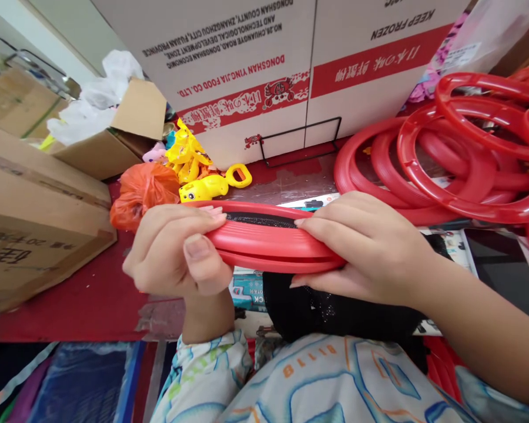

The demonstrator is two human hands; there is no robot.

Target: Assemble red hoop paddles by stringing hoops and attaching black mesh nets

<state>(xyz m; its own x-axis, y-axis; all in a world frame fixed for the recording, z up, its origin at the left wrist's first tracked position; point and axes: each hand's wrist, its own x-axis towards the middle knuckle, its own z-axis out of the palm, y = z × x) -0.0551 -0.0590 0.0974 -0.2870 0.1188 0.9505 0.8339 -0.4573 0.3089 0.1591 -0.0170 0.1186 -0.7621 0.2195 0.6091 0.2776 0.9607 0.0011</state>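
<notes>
A red plastic ring (264, 242) is held edge-on in front of me, with black mesh fabric (260, 220) showing along its inner top edge. My left hand (178, 252) grips the ring's left end, thumb on the near side and fingers curled over the top. My right hand (370, 249) is wrapped over the ring's right end, fingertips pressed at the mesh. More black fabric (335, 314) hangs below the ring against my lap.
A pile of several red rings (458, 158) lies at the right. Yellow plastic toys (203, 176) and an orange bag (141, 191) sit behind. Cardboard boxes (35, 217) stand at the left, a large printed carton (264, 70) at the back, printed cards (458, 247) beneath.
</notes>
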